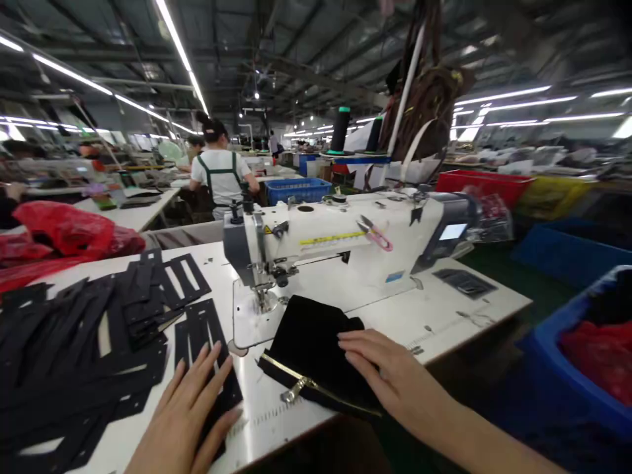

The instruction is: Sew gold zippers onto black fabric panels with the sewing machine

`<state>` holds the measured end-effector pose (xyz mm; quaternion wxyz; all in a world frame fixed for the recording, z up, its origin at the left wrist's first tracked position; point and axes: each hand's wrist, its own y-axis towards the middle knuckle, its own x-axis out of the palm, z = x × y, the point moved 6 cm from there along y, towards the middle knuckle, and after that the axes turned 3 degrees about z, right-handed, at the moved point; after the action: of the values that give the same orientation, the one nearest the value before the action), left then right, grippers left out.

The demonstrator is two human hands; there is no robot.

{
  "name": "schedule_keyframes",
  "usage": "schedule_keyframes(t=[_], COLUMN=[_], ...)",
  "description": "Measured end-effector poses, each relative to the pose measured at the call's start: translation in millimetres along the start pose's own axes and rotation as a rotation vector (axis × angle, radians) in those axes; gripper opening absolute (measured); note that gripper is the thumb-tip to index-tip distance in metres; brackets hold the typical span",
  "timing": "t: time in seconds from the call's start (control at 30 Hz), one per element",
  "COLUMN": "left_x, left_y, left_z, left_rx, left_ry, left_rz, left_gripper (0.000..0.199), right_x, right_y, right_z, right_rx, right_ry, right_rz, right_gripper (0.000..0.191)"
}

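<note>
Right hand [395,378], fingers together, grip unclear, touches black pouch [313,339] at six o'clock; left hand [187,418], fingers spread, covers slotted piece [219,328] at eight; dragging could tip the overhanging pouch off the table [444,319]

Sewing table [390,319]: white top, printed scale [274,413] along near edge
Sewing machine [316,220]: 1 o'clock
Black strips [89,336]: overlapping heap, 9 o'clock
Black zippered piece [316,342]: near centre, toward 3 o'clock

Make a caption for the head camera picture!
Left hand over black strips, right hand on zippered cloth, by a sewing machine.
</note>
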<state>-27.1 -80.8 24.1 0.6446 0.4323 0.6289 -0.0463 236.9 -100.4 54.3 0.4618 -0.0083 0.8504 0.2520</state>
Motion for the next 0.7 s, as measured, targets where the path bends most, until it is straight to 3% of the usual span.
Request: schedule_keyframes(t=[0.07,0.2,0.4,0.57,0.7], left_x=[-8.9,-16.0,7.3,31.0,32.2], left_y=[4,13,36,61,73], left_z=[6,20,45,23,4], left_rx=[0.013,0.097,0.206,0.11,0.1], left_ry=[0.01,-0.066,-0.127,-0.15,-0.181], left_rz=[-0.007,-0.048,-0.173,-0.241,-0.301], left_gripper=[0.061,0.058,0.048,0.037,0.036], right_x=[-2,16,43,50,53], right_y=[9,13,13,14,-8], right_z=[3,-2,-18,-30,-27], right_rx=[-0.025,-0.121,-0.234,-0.298,-0.388], right_ry=[0.051,-0.042,-0.389,-0.41,-0.357], right_rz=[-0.002,-0.038,-0.063,-0.096,-0.06], right_gripper=[0.024,0.02,0.03,0.043,0.024])
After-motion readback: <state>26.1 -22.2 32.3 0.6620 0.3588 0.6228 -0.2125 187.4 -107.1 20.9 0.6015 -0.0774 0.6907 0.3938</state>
